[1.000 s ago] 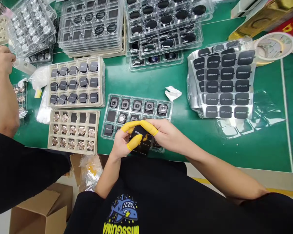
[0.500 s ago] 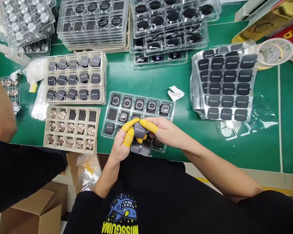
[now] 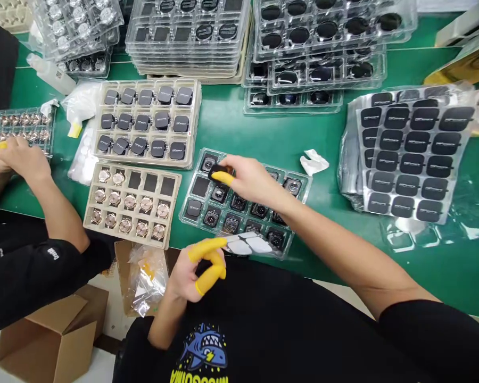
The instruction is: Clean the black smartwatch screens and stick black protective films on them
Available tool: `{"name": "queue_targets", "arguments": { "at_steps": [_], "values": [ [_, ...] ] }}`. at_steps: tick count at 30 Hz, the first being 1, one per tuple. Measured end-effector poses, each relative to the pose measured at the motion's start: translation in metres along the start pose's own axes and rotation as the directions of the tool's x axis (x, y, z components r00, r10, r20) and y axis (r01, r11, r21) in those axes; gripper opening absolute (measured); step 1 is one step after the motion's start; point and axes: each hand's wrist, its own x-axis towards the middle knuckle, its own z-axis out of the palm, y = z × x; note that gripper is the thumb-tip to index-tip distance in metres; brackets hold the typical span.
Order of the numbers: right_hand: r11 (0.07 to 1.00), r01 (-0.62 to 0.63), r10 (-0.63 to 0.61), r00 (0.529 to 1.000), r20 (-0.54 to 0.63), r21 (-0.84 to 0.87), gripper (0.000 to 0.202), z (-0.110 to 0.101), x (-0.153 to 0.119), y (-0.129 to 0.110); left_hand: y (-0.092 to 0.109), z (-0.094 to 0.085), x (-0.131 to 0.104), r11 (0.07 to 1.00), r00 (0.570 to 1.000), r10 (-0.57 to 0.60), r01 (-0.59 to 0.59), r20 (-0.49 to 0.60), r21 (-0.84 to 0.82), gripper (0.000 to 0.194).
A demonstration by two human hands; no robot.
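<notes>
My right hand (image 3: 247, 178) grips a black square watch (image 3: 214, 170) between its fingers, above the upper left part of a clear tray (image 3: 187, 219). Other dark square watches lie in that tray, most with their sensor backs up; one at the lower left (image 3: 193, 207) shows a printed dark cover. My left hand (image 3: 199, 268) has yellow finger cots and is held in front of the tray, its fingers bent and apart. Its index fingertip meets the edge of a small sticker sheet (image 3: 249, 243), which overlaps the tray's front edge and looks white; whether it touches is unclear.
A beige tray (image 3: 122, 234) of rose-gold watches lies left, behind it stacked trays (image 3: 191, 154) of covered watches. Sticker sheets (image 3: 407, 183) lie right, crumpled paper (image 3: 314, 162) nearer. Clear tray stacks (image 3: 187, 53) stand behind. A co-worker's hands (image 3: 26, 159) work far left.
My hands have parted. The right has carried the watch up and left over the tray; the left has let go of it and drawn down. The view has shifted, showing a co-worker's hands.
</notes>
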Motion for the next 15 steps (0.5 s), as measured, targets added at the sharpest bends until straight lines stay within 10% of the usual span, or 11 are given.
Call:
{"name": "queue_targets", "arguments": {
  "at_steps": [15],
  "values": [
    [0.904,0.144,-0.115,0.989,0.096,-0.403,0.027,0.061,-0.004,-0.029,0.000,0.006,-0.002,1.000,0.998,0.028,-0.028,0.048,-0.011,0.047]
  ]
}}
